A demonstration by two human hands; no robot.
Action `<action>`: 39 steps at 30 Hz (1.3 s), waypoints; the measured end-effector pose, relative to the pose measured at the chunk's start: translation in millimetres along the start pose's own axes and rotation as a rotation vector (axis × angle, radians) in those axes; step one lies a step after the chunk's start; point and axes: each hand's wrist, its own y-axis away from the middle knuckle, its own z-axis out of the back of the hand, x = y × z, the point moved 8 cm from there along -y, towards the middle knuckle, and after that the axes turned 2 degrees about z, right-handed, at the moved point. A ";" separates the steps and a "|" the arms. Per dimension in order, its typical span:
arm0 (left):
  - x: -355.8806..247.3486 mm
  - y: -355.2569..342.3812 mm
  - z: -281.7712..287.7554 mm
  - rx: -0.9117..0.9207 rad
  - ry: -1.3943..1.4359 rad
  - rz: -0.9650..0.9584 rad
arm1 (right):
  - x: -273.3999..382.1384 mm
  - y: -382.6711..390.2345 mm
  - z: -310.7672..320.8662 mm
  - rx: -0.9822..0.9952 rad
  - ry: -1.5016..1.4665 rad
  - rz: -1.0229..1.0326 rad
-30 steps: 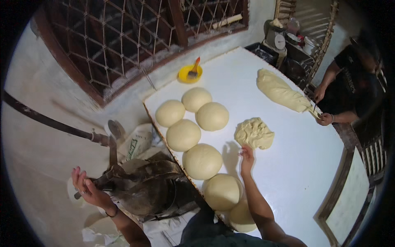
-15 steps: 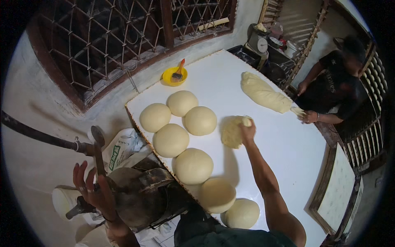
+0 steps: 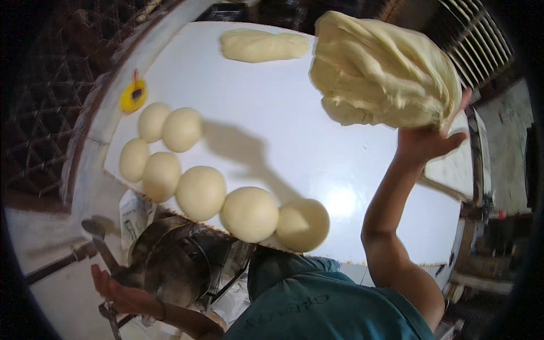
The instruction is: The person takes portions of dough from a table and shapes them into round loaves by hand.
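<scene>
My right hand (image 3: 426,143) is raised over the far right of the white table, holding a big, stretched sheet of pale dough (image 3: 385,71). The dough spreads beyond my wrist in loose folds; its thumb side shows, while most of the fingers are hidden behind the mass. Down at the lower left, my left hand (image 3: 122,290) is empty with fingers extended, close to a metal lever (image 3: 103,246) on a dark machine. Several smooth round dough balls (image 3: 201,193) sit in a curved group along the table's near left edge.
A long lump of dough (image 3: 263,46) lies at the far edge of the white table (image 3: 317,164). On the left stands a yellow bowl (image 3: 129,102) with a brush. The dark machine (image 3: 175,263) adjoins the near left edge. Slatted racks (image 3: 476,39) are at upper right.
My view has swung right, and the co-worker is out of it. My right hand, earlier low on a flat dough piece, now holds a large dough sheet up. My left hand stays empty.
</scene>
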 end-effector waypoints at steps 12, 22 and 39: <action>-401.3 242.6 -181.0 1.694 0.908 -0.689 | 119.8 339.8 255.2 0.193 1.264 -1.225; -470.4 402.1 -321.8 1.374 0.284 -1.019 | -47.6 238.6 332.0 0.945 1.388 -0.507; -553.8 212.2 -72.5 0.295 1.366 -0.551 | 237.2 69.9 225.1 0.245 0.751 0.398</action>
